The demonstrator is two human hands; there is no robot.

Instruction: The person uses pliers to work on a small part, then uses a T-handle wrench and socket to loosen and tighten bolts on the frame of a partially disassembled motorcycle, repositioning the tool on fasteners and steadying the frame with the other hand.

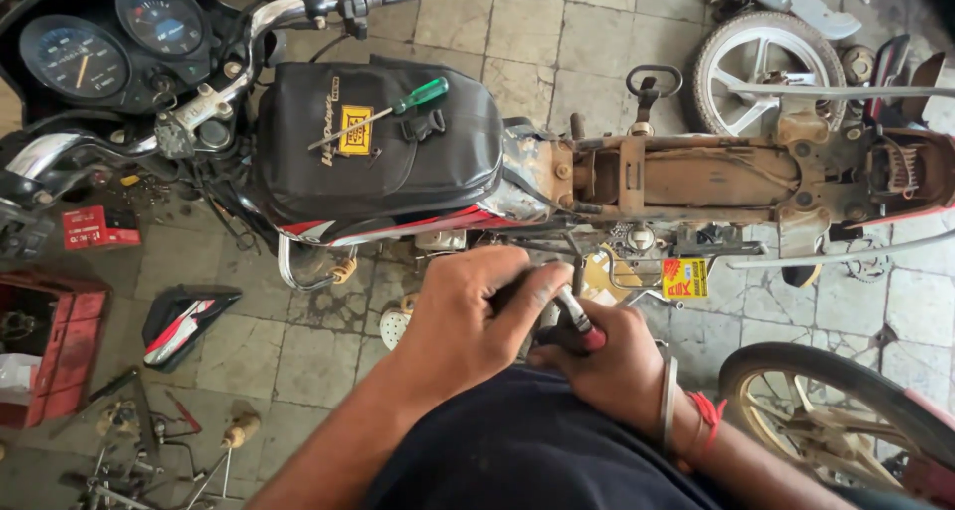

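Observation:
A motorcycle lies across the view with its seat off, showing a rusty frame (686, 177). A black tank cover (383, 142) carries a green-handled screwdriver (383, 112). My left hand (468, 316) and my right hand (607, 356) meet just below the frame, near the engine side. The right hand grips a tool with a red and black handle (580, 323); the left hand's thumb and fingers close around the same tool's shaft. The tool's tip is hidden behind my hands. My right wrist wears a metal bangle and a red thread.
Handlebar and round gauges (109, 37) are at top left. A loose white wheel (761, 67) lies at top right, another wheel (836, 410) at bottom right. A red crate (60, 341), a body panel (184, 321) and scattered hand tools (149, 440) lie on the tiled floor at left.

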